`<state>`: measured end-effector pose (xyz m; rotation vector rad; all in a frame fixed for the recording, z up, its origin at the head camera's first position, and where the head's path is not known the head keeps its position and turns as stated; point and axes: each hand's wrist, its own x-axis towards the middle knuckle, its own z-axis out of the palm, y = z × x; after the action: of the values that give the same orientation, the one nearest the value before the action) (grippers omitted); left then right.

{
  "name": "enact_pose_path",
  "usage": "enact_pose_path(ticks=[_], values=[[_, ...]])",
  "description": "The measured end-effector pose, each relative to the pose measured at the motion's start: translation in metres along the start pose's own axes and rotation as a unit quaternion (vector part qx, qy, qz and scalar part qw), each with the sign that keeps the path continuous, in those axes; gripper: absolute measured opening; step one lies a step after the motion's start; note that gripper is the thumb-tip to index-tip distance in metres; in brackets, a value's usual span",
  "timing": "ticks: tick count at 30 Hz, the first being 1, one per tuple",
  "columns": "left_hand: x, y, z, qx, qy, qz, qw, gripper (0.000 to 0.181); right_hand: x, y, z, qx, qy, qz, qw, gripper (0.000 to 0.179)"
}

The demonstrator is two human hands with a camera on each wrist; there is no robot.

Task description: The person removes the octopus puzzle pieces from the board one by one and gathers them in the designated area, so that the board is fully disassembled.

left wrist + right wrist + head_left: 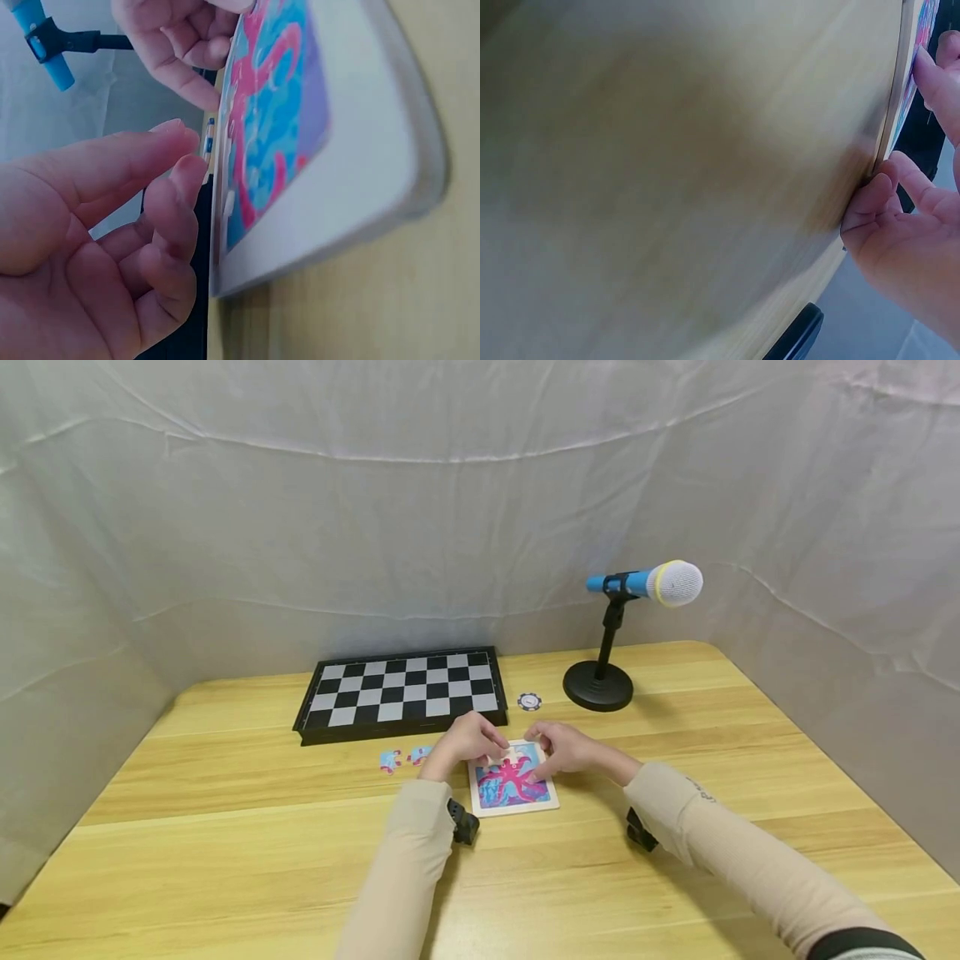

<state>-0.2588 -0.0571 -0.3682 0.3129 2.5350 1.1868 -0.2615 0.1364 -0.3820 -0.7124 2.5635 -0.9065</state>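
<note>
A framed jigsaw puzzle (517,787) with a pink octopus on blue lies flat on the table. Pale bare backing shows near its far side. My left hand (471,739) hovers by the far left corner; in the left wrist view its thumb and fingertips (187,171) come close together with nothing visible between them. On the other side, my right hand (564,750) holds the puzzle, thumb over the picture and fingers curled at the far right edge. Two loose jigsaw pieces (390,762) lie left of the puzzle, one partly behind the left hand.
Behind the hands lies a black-framed checkerboard (405,687). A round poker chip (529,702) sits beside its right edge. Farther right, a blue microphone (637,583) rests in a black stand (598,685). Pale cloth walls surround the wooden table (225,860).
</note>
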Motion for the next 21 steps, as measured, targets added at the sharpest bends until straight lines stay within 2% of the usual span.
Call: enact_pose_path(ticks=[15,21], values=[[0.0045,0.0043,0.0071,0.015,-0.046,-0.010,0.9988,0.010,0.0012,0.0018,0.0006,-0.004,0.004,0.001,1.0000,0.053],[0.0043,0.0047,0.0094,0.006,-0.043,-0.009,0.9990,0.008,0.0017,0.0008,0.0006,-0.007,0.004,0.004,1.0000,0.053]])
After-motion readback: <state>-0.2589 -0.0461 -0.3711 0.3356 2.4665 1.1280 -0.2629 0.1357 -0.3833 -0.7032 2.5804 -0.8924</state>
